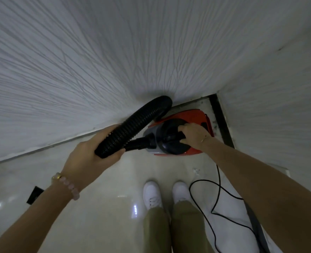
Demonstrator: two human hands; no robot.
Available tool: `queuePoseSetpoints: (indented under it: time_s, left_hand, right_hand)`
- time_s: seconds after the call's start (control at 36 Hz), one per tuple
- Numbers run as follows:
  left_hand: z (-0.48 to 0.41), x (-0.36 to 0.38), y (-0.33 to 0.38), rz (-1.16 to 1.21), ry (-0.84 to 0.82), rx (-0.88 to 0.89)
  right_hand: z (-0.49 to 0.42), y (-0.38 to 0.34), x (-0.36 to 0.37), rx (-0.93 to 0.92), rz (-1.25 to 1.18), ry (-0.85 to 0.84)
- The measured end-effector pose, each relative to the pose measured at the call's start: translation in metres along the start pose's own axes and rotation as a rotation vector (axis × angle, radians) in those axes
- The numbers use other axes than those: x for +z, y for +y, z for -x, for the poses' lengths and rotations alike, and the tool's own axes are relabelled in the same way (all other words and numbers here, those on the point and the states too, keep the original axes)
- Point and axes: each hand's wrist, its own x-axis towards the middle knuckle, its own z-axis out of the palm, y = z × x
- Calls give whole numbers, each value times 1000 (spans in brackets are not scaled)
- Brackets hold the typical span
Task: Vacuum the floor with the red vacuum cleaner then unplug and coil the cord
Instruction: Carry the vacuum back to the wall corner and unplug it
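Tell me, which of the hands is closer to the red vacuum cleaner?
Right. The right hand grips the black handle on top of the red vacuum cleaner; the left hand is off to its left, holding the black hose.

dim, soft view; glare spots on glossy floor (100, 198); wide-angle bending at edges

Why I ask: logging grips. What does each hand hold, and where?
Left hand: black ribbed hose, near its visible end. Right hand: red vacuum cleaner's black handle.
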Motion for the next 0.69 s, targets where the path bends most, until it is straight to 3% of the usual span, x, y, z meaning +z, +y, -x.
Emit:
queuePoseSetpoints:
  time_s: [0.14,0.44,0.69]
  left_hand:
    - [4,-4,0,-18,16,113]
    - [-4,25,-26,-147,-91,-34]
    - [-6,32,-23,-223,-1,-98]
  right_hand:
    - [-3,4,-1,-1,35,-8]
    - [-22,-3,16,78,97,-53]
    - [-6,8,26,83,-63,7]
